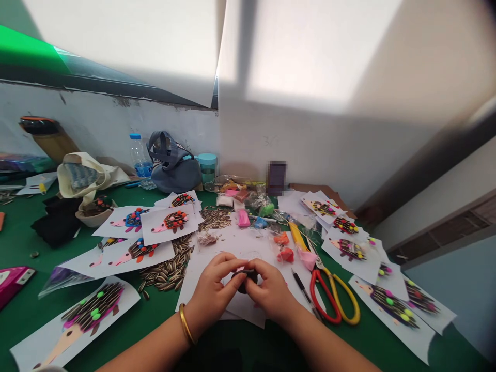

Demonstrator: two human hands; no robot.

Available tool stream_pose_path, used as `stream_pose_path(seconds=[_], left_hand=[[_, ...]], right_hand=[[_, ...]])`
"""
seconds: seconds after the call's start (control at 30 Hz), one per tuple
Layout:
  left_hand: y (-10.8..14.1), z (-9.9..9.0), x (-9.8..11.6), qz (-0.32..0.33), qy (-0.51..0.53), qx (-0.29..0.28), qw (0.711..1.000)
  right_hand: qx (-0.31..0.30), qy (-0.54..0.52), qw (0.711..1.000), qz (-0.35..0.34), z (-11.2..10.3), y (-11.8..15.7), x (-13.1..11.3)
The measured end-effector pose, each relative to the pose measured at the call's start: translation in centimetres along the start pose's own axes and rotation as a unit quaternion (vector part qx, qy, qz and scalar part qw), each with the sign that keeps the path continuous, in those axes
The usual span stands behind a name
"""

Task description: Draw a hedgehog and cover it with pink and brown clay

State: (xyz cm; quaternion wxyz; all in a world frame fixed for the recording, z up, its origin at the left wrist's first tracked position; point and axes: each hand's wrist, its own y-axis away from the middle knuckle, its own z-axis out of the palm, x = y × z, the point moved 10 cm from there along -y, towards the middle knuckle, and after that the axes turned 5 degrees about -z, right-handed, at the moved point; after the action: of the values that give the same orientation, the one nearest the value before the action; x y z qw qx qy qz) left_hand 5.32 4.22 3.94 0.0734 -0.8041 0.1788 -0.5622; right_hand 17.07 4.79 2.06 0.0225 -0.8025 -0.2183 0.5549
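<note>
Between the fingertips of both hands is a dark lump of modelling clay [248, 283]. My left hand [217, 284], with a gold bangle at its wrist, pinches it from one side. My right hand [271, 289] grips its other side. Both hands hang over white paper [205, 263] on the green table. Right of them lie a black pen [304, 292] and scissors [335, 297] with one red and one yellow handle. Striped sunflower seeds [170, 268] are heaped to the left. Orange clay [285, 254] and pink clay [243, 218] sit beyond my hands.
Paper cards with seed-covered hedgehogs lie on both sides, such as a left card [166, 225] and a right card [352, 253]. At the back stand a water bottle [141, 160], a blue-grey bag [174, 168] and a lidded cup [208, 170]. A magenta box [15, 284] is far left.
</note>
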Motion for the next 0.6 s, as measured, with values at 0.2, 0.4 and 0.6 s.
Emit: stream_pose_path(seconds=[0.2,0.4,0.6], left_hand=[[-0.3,-0.4,-0.7,-0.027,0.009,0.011,1.0],[-0.1,-0.4,-0.9,-0.028,0.016,0.018,0.999],[-0.2,-0.7,-1.5,-0.043,0.021,0.024,0.999]], right_hand=[[0.007,-0.031,0.999,0.009,-0.3,-0.1,0.4],[0.019,0.004,1.0,0.012,-0.6,-0.1,0.7],[0.005,0.016,1.0,0.001,-0.3,-0.2,0.5]])
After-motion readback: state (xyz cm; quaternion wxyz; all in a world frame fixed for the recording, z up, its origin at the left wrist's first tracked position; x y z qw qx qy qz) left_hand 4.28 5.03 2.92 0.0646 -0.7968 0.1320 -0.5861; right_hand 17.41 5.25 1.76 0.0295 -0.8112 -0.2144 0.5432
